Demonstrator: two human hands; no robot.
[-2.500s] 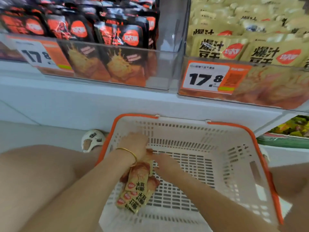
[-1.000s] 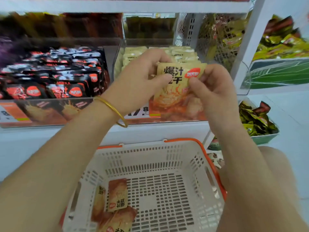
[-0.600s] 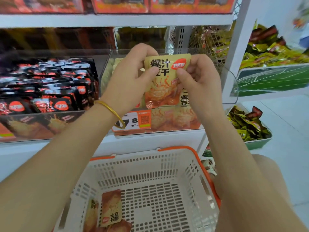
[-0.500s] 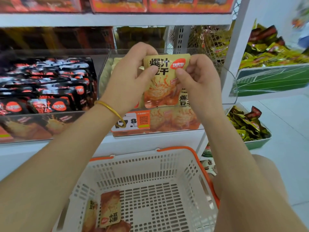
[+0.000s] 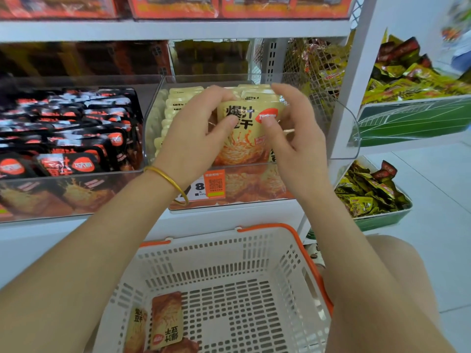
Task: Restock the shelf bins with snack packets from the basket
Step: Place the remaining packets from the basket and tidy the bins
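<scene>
Crouched at the shelf, a person's left hand (image 5: pixel 193 133) pinches one top corner of an upright yellow snack packet (image 5: pixel 246 133) and the right hand (image 5: pixel 293 138) the other, just above the clear shelf bin (image 5: pixel 254 186). Dropped crooked, it may flatten the standing rows, or slide over the front wall into the basket (image 5: pixel 267 226) below.

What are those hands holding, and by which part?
A yellow snack packet, pinched near its top: left hand at the upper left edge, right hand at the upper right.

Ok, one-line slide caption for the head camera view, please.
Left hand and right hand hold a yellow packet upright in the clear bin; more packets lie in the basket.
</scene>
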